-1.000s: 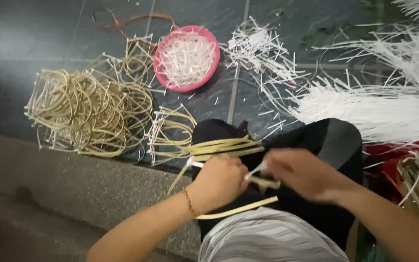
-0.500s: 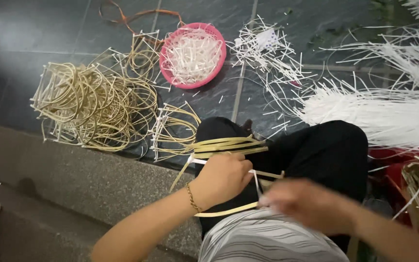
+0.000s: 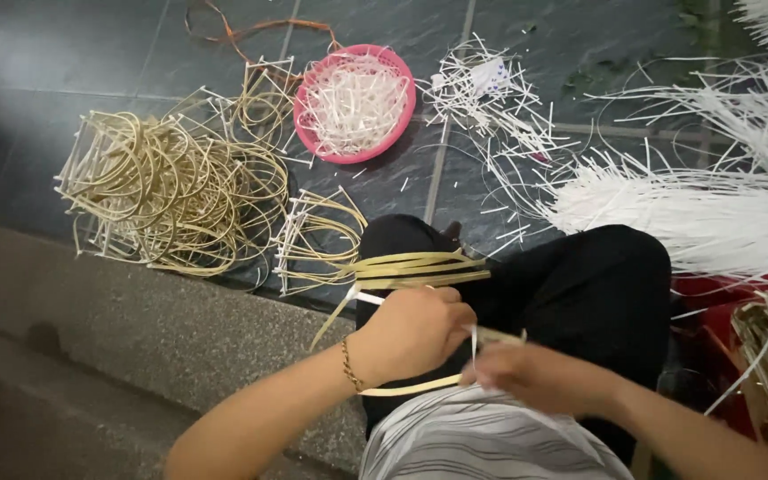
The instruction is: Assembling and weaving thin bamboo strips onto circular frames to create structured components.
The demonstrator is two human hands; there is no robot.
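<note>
My left hand (image 3: 412,333), with a thin bracelet at the wrist, is closed around a bundle of flat yellow-green cane strips (image 3: 420,268) that fan out over my lap. My right hand (image 3: 535,378) is just beside it, low over my striped shirt, pinching a thin white strip (image 3: 474,345) that runs up between the two hands. The right hand is blurred, and its fingers partly hide the strip's end. My knees in black trousers (image 3: 580,284) lie under both hands.
A pile of looped cane frames (image 3: 171,191) lies on the dark tiled floor at left, with a smaller frame (image 3: 313,240) by my knee. A pink basket (image 3: 355,102) holds white strips. Loose white strips (image 3: 722,213) spread at right. A stone ledge (image 3: 135,329) runs below.
My right hand has dropped from beside the left hand toward my lap, drawing the white strip down. The left hand has kept its hold on the cane bundle.
</note>
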